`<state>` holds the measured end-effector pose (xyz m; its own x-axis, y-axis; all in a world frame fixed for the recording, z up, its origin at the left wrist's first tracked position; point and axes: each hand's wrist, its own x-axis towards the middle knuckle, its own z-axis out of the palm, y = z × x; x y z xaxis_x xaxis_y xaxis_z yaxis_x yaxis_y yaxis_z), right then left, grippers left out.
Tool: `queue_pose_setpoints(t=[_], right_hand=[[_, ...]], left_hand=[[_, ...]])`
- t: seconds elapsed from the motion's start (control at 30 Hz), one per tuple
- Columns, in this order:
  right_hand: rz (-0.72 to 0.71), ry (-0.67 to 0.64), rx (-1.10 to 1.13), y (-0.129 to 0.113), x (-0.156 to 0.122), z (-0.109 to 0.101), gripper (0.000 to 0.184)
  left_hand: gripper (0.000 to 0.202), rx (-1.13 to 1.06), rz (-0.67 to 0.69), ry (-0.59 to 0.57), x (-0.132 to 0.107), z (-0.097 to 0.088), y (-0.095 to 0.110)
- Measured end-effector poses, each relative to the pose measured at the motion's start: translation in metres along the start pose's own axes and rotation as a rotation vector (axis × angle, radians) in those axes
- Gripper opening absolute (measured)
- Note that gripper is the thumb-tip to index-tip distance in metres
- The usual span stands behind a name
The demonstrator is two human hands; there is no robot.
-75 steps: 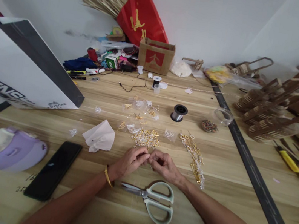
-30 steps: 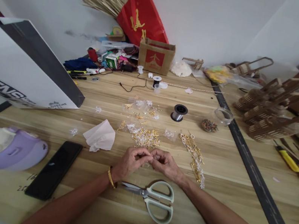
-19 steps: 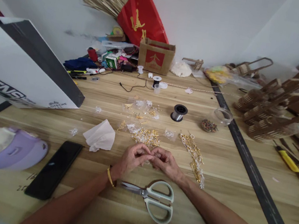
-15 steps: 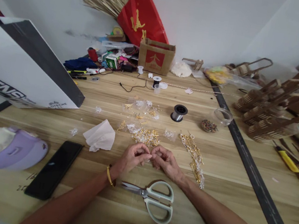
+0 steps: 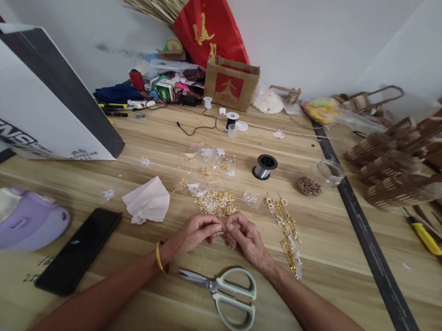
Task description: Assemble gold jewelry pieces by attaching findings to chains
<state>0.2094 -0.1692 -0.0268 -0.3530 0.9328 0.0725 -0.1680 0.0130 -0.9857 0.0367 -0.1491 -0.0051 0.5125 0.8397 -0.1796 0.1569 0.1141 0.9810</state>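
Observation:
My left hand [image 5: 200, 232] is closed, thumb against fingers, pinching a small silver beaded piece [image 5: 217, 233] whose end shows at the fingertips. Close beside it, my right hand [image 5: 246, 238] is also pinched; whatever is between its fingertips is too small to make out. Just beyond both hands lies a pile of gold and silver beads [image 5: 215, 202]. Finished-looking gold and silver bead strands [image 5: 291, 235] lie to the right of my right hand. Scissors with pale handles [image 5: 221, 290] rest on the table below my hands, blades pointing left.
Left of my hands are a folded tissue [image 5: 147, 202], a black phone [image 5: 79, 250] and a purple-and-white object [image 5: 20, 222]. A wire spool [image 5: 265, 167] and a bead jar [image 5: 311, 185] stand beyond. Small woven baskets [image 5: 394, 166] and a yellow cutter [image 5: 425, 235] lie far right.
My fingertips have moved slightly apart. The left fingers have turned a little, and more of the silver beaded piece shows. The scissors and bead pile stay in place.

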Motion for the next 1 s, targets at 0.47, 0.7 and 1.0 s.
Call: queue_pose_setpoints(t=[0.47,0.7,1.0], right_hand=[[-0.008,-0.022,-0.048,0.0021,-0.0019,0.0004,0.026],[0.0,-0.009,-0.088,0.0024,-0.0023,0.0006,0.028],[-0.019,0.004,-0.128,0.001,-0.0031,0.0025,0.028]], left_hand=[[0.036,0.007,0.026,-0.006,-0.0004,-0.0005,-0.0048],[0.035,-0.023,0.033,-0.022,0.0004,-0.0003,-0.0071],[0.034,0.087,0.054,0.002,-0.0019,-0.0016,-0.0084]])
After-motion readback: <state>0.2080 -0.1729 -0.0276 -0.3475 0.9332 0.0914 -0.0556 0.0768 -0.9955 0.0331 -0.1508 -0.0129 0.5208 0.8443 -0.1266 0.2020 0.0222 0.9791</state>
